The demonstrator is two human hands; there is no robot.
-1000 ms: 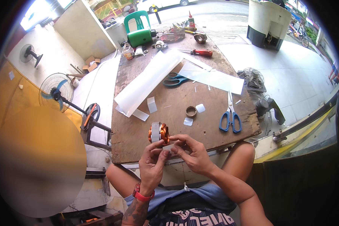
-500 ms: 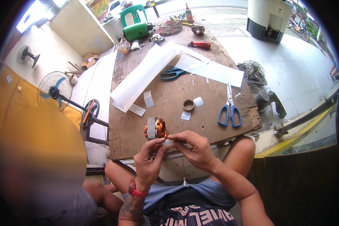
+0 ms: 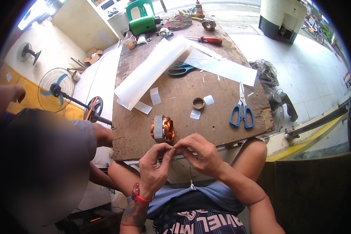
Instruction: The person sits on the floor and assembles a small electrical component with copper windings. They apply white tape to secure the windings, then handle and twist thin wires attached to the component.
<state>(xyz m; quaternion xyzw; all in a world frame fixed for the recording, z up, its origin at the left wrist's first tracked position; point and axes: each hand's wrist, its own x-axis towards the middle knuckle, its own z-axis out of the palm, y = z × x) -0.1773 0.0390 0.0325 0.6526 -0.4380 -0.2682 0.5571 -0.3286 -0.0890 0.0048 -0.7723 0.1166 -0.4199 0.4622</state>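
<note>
Over the table's near edge, my left hand (image 3: pixel 156 165) and my right hand (image 3: pixel 202 156) meet fingertip to fingertip, both pinched closed. A small white sheet piece is held between them, now almost wholly covered by the fingers. Just beyond my left hand stands a motor stator (image 3: pixel 158 128) with copper windings and a grey metal core, touched by neither hand. Past it, a brown ring (image 3: pixel 198 103) lies between two small cut white pieces (image 3: pixel 208 100). Blue-handled scissors (image 3: pixel 241 113) rest slightly open to the right.
A large white sheet roll (image 3: pixel 152 74) crosses the wooden table (image 3: pixel 140 142), with teal-handled scissors (image 3: pixel 179 69) and a flat white sheet (image 3: pixel 226 68) beside it. Farther off are a red-handled screwdriver (image 3: pixel 210 40) and a green cylindrical machine (image 3: pixel 142 25). Another person (image 3: pixel 84 136) is close at left.
The white piece between my fingers has gone from partly visible to nearly hidden as the fingertips drew together. The person at left has shifted, and a raised hand shows there.
</note>
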